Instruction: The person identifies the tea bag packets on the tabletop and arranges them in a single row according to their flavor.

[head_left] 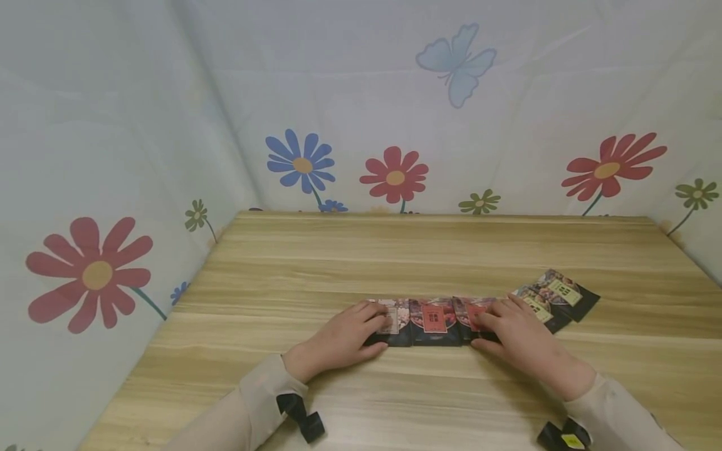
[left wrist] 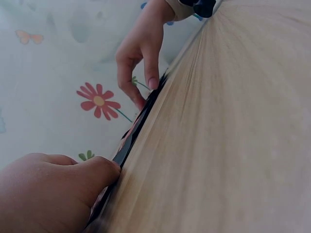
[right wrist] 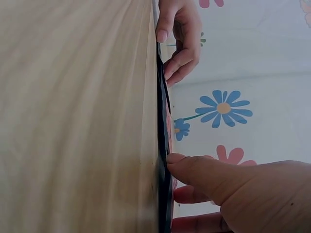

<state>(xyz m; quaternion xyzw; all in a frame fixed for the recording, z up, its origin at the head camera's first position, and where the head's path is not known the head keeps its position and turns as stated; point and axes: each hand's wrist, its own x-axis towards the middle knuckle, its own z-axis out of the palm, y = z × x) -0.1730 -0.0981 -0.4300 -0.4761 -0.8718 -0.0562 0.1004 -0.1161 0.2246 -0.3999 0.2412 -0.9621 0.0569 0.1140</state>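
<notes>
Several flat dark packets with printed fronts lie on the wooden table. The left packet [head_left: 402,326] has a pale label, and my left hand [head_left: 346,335] rests on it, fingers on top and thumb by the near edge. Beside it is a middle packet [head_left: 434,318] with a red label. A third packet [head_left: 464,313], also red-labelled, is partly hidden beneath the fingers of my right hand [head_left: 524,338]. In the right wrist view, the right thumb [right wrist: 187,165] touches the packets' near edge. Two yellow-labelled packets [head_left: 566,292] overlap at an angle, right of the row.
The wooden table [head_left: 316,250] extends behind and to both sides of the packets. A flower-printed cloth [head_left: 338,75] hangs along its back and sides. Dark straps [head_left: 301,418] are at the wrists, over light sleeves.
</notes>
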